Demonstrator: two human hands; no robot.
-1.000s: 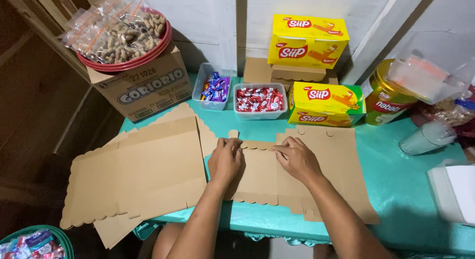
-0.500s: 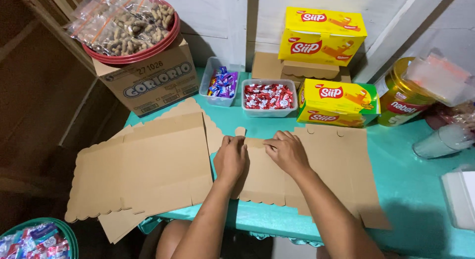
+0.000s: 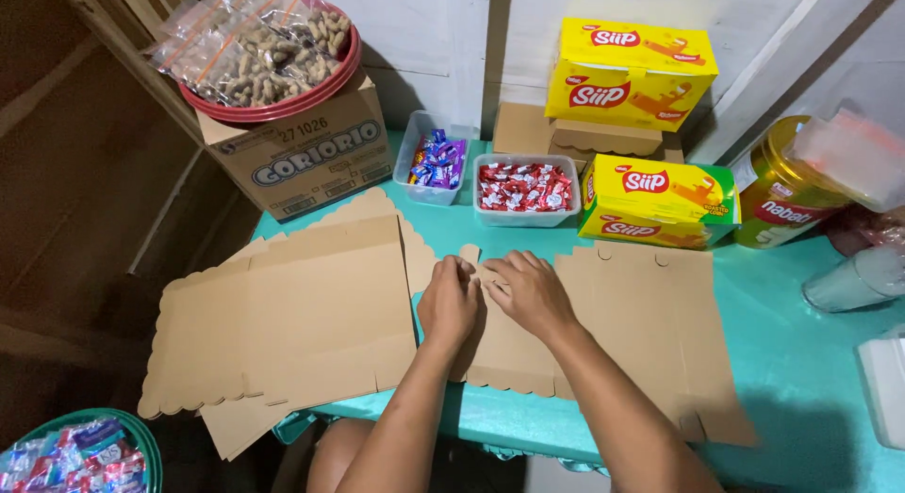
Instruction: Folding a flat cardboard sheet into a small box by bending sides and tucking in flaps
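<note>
Right now both hands rest on a flat, unfolded brown cardboard box blank [image 3: 622,333] that lies on the turquoise table [image 3: 811,361], close to the near edge. The blank is plain corrugated card with scalloped cuts along its near edge, small half-round notches along its far edge, and faint fold lines running across it. The left hand [image 3: 448,304] lies palm down with its fingers curled onto a narrow tab at the blank's far left corner. The right hand [image 3: 530,290] sits just beside it, touching it, fingers bent and pressing the same strip of card; whether either hand pinches the tab or only presses on it cannot be told.

To the left, a stack of similar flat cardboard blanks [image 3: 283,323] with scalloped edges overhangs the table's corner. Behind it stands a brown cardboard carton [image 3: 302,158] bearing a red round basin [image 3: 283,102] full of bagged peanuts. Along the far side sit a clear tub of purple-wrapped sweets [image 3: 434,160], a clear tub of red-wrapped sweets [image 3: 526,188], and yellow snack boxes [image 3: 627,73]. A gold tin [image 3: 782,196] stands at the right. A green bowl of wrapped sweets [image 3: 80,451] shows at the lower left, below table level.
</note>
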